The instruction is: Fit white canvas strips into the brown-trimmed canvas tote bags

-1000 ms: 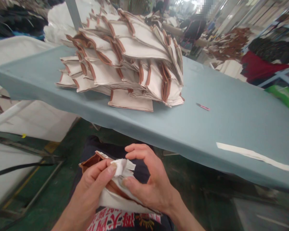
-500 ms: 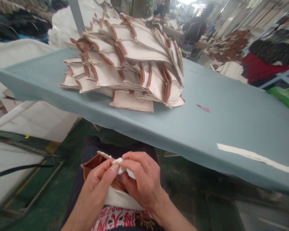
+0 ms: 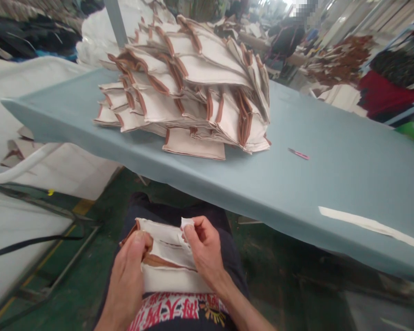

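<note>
A cream cloth piece [image 3: 174, 279] is resting on the lap [image 3: 179, 209], seemingly for support. The left hand [image 3: 133, 253] is gripping its left end, probably steadying it; the right hand [image 3: 207, 248] is pinching a white scrap [image 3: 186, 222]. Beyond, a pile of similar pieces [image 3: 196, 87] is lying on the tabletop [image 3: 334, 165], likely for easy reach.

Red-and-white Chinese chars [image 3: 172, 309] run across a dark garment [image 3: 191, 325], bottom ctr of head view. One, approx. mid-row, reads 大 ("big"); others nr. it too blurry to read w/ certainty. Smaller red chars [image 3: 209, 300], rt. end of same print, also illegible.
</note>
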Available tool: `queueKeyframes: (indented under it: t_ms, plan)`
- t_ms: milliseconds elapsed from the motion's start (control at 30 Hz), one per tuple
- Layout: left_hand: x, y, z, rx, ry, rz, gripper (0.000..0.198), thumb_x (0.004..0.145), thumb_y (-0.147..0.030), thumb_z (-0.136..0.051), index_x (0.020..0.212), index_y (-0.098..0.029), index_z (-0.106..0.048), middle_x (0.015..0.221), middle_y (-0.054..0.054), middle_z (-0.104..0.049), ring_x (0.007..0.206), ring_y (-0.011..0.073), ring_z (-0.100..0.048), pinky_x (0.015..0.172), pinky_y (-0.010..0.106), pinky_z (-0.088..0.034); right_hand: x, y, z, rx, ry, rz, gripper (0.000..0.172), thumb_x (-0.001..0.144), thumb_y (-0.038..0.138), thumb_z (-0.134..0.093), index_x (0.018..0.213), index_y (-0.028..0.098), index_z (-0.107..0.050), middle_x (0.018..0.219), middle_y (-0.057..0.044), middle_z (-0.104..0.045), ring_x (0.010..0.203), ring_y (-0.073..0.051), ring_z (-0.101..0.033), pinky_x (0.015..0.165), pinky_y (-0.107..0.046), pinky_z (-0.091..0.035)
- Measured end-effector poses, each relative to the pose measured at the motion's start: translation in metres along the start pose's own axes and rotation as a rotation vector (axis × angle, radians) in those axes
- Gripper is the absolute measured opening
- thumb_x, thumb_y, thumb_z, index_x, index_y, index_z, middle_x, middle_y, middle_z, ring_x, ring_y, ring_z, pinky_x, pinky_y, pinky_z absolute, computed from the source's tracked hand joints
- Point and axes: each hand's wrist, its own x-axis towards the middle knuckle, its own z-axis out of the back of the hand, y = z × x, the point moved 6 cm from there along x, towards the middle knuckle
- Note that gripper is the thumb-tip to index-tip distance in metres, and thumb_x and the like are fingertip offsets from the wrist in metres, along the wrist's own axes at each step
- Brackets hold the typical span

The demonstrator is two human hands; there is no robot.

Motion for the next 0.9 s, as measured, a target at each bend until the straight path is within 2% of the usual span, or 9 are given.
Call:
queueKeyframes:
  t_ms: [100, 233, 300, 433, 533, 633, 700, 833, 900]
  plan:
    - [-0.006, 0.019, 0.007, 0.069, -0.079, 0.021, 0.047, 0.105, -0.057, -0.045, 0.07, -0.027, -0.053, 0.064, -0.001, -0.061, 0.067, 0.023, -0.061, 0.06, 0.028, -0.053, -0.01, -0.041, -0.011, 0.121, 0.047, -0.224, 0.047, 0.087, 0.066, -0.074, 0.085, 0.02, -0.062, 0.071, 0.002, -0.064, 0.055, -0.011, -0.053, 0.055, -0.024, -0.047]
    - [-0.026, 0.028, 0.018, 0.131, -0.122, 0.04, 0.046, 0.103, -0.059, -0.05, 0.071, -0.026, -0.055, 0.068, 0.0, -0.063, 0.067, 0.0227, -0.059, 0.061, 0.028, -0.052, -0.02, -0.064, -0.021, 0.157, 0.123, -0.353, 0.057, 0.079, 0.073, -0.08, 0.083, 0.02, -0.061, 0.072, 0.0, -0.065, 0.051, -0.009, -0.049, 0.047, -0.021, -0.042]
    - [-0.037, 0.029, 0.022, 0.113, -0.045, 0.058, 0.047, 0.104, -0.06, -0.05, 0.072, -0.026, -0.057, 0.067, -0.002, -0.062, 0.065, 0.022, -0.059, 0.06, 0.027, -0.051, -0.022, -0.066, -0.024, 0.159, 0.146, -0.387, 0.059, 0.077, 0.074, -0.082, 0.082, 0.02, -0.06, 0.071, 0.0, -0.065, 0.051, -0.009, -0.049, 0.046, -0.02, -0.041]
    - [-0.052, 0.03, 0.024, 0.152, 0.23, 0.091, 0.04, 0.1, -0.062, -0.059, 0.09, -0.025, -0.07, 0.078, -0.002, -0.073, 0.075, 0.0223, -0.07, 0.068, 0.024, -0.055, -0.024, -0.064, -0.023, 0.134, 0.156, -0.397, 0.06, 0.078, 0.077, -0.08, 0.083, 0.02, -0.059, 0.073, 0.0, -0.065, 0.051, -0.008, -0.047, 0.046, -0.019, -0.037]
    - [-0.05, 0.023, 0.025, 0.21, 0.286, 0.078, 0.038, 0.101, -0.058, -0.059, 0.09, -0.024, -0.072, 0.078, -0.002, -0.074, 0.079, 0.0224, -0.071, 0.069, 0.022, -0.054, -0.025, -0.057, -0.02, 0.094, 0.169, -0.363, 0.06, 0.082, 0.077, -0.075, 0.083, 0.02, -0.061, 0.067, 0.002, -0.061, 0.05, -0.008, -0.043, 0.048, -0.021, -0.035]
    - [-0.04, 0.004, 0.017, 0.178, 0.289, 0.037, 0.037, 0.1, -0.053, -0.058, 0.082, -0.023, -0.071, 0.073, -0.002, -0.072, 0.069, 0.0199, -0.065, 0.063, 0.022, -0.051, -0.018, -0.04, -0.012, 0.051, 0.173, -0.299, 0.057, 0.085, 0.076, -0.072, 0.079, 0.019, -0.062, 0.064, 0.003, -0.059, 0.053, -0.01, -0.044, 0.052, -0.023, -0.036]
    - [-0.032, -0.012, 0.01, 0.133, 0.289, 0.001, 0.035, 0.099, -0.05, -0.059, 0.083, -0.022, -0.073, 0.073, -0.002, -0.072, 0.069, 0.02, -0.066, 0.065, 0.023, -0.053, -0.009, -0.016, -0.001, -0.001, 0.155, -0.221, 0.052, 0.087, 0.069, -0.074, 0.077, 0.019, -0.064, 0.067, 0.003, -0.06, 0.059, -0.012, -0.047, 0.056, -0.024, -0.037]
    - [-0.017, -0.042, 0.002, 0.074, 0.256, -0.109, 0.031, 0.098, -0.047, -0.061, 0.087, -0.022, -0.078, 0.08, 0.001, -0.078, 0.075, 0.0226, -0.07, 0.071, 0.026, -0.054, -0.001, 0.065, 0.025, -0.255, 0.102, 0.09, 0.036, 0.094, 0.05, -0.072, 0.077, 0.019, -0.068, 0.072, 0.0, -0.064, 0.068, -0.015, -0.053, 0.065, -0.026, -0.042]
    - [-0.011, -0.055, -0.003, 0.053, 0.289, -0.184, 0.032, 0.097, -0.047, -0.062, 0.087, -0.023, -0.08, 0.082, 0.002, -0.08, 0.074, 0.0239, -0.071, 0.07, 0.027, -0.053, -0.009, 0.098, 0.033, -0.261, 0.112, 0.089, 0.038, 0.095, 0.052, -0.073, 0.077, 0.019, -0.069, 0.07, 0.0, -0.063, 0.065, -0.014, -0.05, 0.061, -0.026, -0.04]
